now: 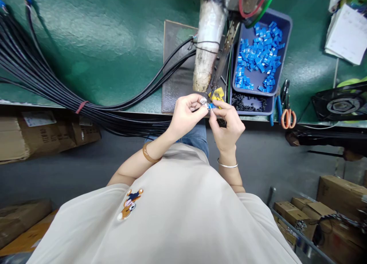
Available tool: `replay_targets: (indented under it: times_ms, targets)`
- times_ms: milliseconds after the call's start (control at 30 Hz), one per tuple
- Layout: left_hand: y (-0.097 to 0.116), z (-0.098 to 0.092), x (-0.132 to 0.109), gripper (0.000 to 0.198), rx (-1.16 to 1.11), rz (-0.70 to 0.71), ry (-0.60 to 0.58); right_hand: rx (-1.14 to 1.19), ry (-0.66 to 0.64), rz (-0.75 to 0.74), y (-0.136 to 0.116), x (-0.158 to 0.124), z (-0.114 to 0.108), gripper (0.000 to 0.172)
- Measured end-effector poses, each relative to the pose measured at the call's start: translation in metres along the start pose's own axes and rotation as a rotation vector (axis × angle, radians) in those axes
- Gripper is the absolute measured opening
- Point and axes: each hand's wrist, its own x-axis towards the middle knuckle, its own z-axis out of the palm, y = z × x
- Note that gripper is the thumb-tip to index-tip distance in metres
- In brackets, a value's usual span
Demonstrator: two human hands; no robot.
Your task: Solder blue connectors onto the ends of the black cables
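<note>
Close together at the table's front edge, my two hands meet around a small blue connector [211, 106]. My left hand [187, 113] pinches a silvery-white piece at the connector's left end, perhaps a cable end; its exact shape is too small to tell. My right hand [227, 122] has its fingertips closed on the blue connector, with a thin white strand beside them. Just behind the fingers lies a yellow piece [218, 94]. Above my hands hangs a wrapped white tube [208, 46].
A bundle of black cables [103, 108] runs along the left. Right of the tube, a bin [286, 38] holds blue connectors, above another with black parts [249, 102]. Orange-handled scissors [288, 118], pliers [279, 109], a black fan [341, 101] and papers [345, 36] lie further right.
</note>
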Motion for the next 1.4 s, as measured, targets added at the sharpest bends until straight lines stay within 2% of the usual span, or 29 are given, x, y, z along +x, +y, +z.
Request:
replay_targets:
  times_ms: [133, 333, 533, 767, 1400]
  targets:
    - [-0.002, 0.003, 0.002, 0.010, 0.015, 0.043, 0.057, 0.044, 0.015, 0.009, 0.001, 0.005, 0.001, 0.008]
    - [-0.003, 0.005, 0.003, 0.008, 0.015, 0.031, 0.092, 0.054, 0.013, 0.021, 0.001, 0.010, 0.001, 0.008]
    - [0.002, 0.003, 0.002, 0.008, 0.025, 0.033, 0.078, 0.035, -0.004, 0.020, -0.002, 0.011, 0.000, 0.010]
    - [0.004, -0.001, 0.002, 0.013, 0.042, -0.048, 0.037, -0.024, -0.058, -0.030, 0.003, 0.007, 0.000, 0.010]
    - [0.005, 0.000, -0.001, 0.006, 0.107, 0.060, 0.020, 0.022, -0.029, 0.034, -0.003, 0.014, -0.003, 0.009]
